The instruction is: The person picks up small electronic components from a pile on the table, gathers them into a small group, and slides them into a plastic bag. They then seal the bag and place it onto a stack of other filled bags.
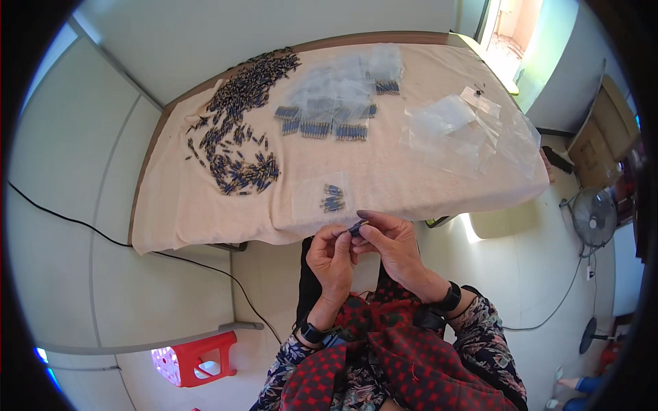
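Observation:
Just off the table's near edge, my left hand (330, 260) and my right hand (399, 255) meet, fingertips pinched around a small dark blue part with a gold-coloured end (357, 227). It looks like a connector plug, though the fingers cover much of it. Right beyond my hands, a clear plastic bag (301, 200) lies flat, with several more of these blue-and-gold parts (333, 198) on or in it. Farther back are clear bags (322, 85) with rows of the same parts (351, 132) laid side by side.
A large loose heap of blue-and-gold parts (250, 89) spreads over the left of the cloth-covered table (384, 178), with a smaller pile (243, 172) nearer me. Clear bags (445, 127) lie at the right. A red stool (205, 359) and a fan (593, 218) stand on the floor.

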A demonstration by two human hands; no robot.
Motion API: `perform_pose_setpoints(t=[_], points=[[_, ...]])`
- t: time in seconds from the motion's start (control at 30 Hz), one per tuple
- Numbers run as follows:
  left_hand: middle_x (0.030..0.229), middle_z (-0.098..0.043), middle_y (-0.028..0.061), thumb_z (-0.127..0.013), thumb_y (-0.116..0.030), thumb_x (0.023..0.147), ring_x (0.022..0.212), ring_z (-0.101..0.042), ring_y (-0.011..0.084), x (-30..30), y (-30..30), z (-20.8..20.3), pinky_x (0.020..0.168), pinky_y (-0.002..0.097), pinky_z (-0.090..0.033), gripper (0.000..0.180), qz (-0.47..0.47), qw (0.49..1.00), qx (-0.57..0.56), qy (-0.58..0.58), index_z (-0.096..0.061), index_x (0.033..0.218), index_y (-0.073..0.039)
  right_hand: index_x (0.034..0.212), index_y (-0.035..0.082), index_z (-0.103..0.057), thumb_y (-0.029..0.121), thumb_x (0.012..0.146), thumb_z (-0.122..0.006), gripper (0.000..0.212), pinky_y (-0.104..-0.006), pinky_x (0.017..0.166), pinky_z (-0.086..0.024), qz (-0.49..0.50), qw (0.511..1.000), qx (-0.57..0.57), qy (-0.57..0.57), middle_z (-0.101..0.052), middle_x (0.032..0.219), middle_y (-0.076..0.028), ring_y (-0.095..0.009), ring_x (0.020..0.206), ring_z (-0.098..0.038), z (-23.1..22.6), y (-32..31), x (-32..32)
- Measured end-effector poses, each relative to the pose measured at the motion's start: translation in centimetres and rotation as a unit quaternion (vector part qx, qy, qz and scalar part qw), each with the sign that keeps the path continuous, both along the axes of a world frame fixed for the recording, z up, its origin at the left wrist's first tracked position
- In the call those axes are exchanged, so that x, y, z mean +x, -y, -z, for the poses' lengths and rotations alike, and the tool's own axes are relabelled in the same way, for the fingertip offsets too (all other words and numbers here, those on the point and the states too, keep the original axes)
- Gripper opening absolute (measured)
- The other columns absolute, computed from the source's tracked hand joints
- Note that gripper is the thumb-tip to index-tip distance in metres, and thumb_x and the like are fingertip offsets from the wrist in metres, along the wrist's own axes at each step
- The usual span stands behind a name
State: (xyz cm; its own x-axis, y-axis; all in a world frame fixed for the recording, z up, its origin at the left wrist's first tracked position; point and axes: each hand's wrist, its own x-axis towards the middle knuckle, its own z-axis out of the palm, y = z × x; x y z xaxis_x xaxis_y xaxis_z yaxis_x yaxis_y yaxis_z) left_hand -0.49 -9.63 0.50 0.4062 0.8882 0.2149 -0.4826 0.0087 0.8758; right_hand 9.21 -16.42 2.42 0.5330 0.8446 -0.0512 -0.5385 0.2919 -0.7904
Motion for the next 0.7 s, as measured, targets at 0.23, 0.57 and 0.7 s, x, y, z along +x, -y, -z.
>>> perform_pose_setpoints(t=[0.23,0.57,0.7], points=[[0.096,-0.062,0.0065,-0.058,0.002,0.089,0.074,-0.057,0.013,0.1,-2.0,-0.4,0.066,0.0246,-0.048,0.012,0.099,0.984,0.09,-0.114,-0.058,0.101,0.001,0.101,-0.005,-0.064,-0.001,0.088,-0.061,0.015,-0.0239,0.068,-0.058,0.059,0.984,0.01,0.17,-0.067,0.087,-0.009,-0.013,0.076,-0.066,0.6,0.7,2.1],[0.11,-0.06,0.017,-0.06,-0.002,0.078,0.098,-0.051,0.0362,1.9,-8.2,0.0,0.088,0.0408,-0.042,0.033,-0.07,0.77,0.505,-0.384,-0.058,0.11,0.003,0.094,-0.003,-0.066,-0.001,0.086,-0.063,0.008,-0.0209,0.062,-0.054,0.048,0.974,-0.052,0.215,-0.066,0.085,-0.006,-0.009,0.071,-0.063,1.5,1.0,2.9],[0.113,-0.056,0.0179,-0.061,-0.004,0.078,0.099,-0.049,0.0364,2.4,-8.2,-0.1,0.089,0.0414,-0.041,0.033,-0.064,0.747,0.503,-0.43,-0.058,0.11,0.002,0.094,-0.003,-0.066,-0.001,0.086,-0.063,0.009,-0.0206,0.061,-0.054,0.064,0.971,-0.049,0.226,-0.066,0.086,-0.006,-0.008,0.071,-0.063,1.9,1.0,3.1]])
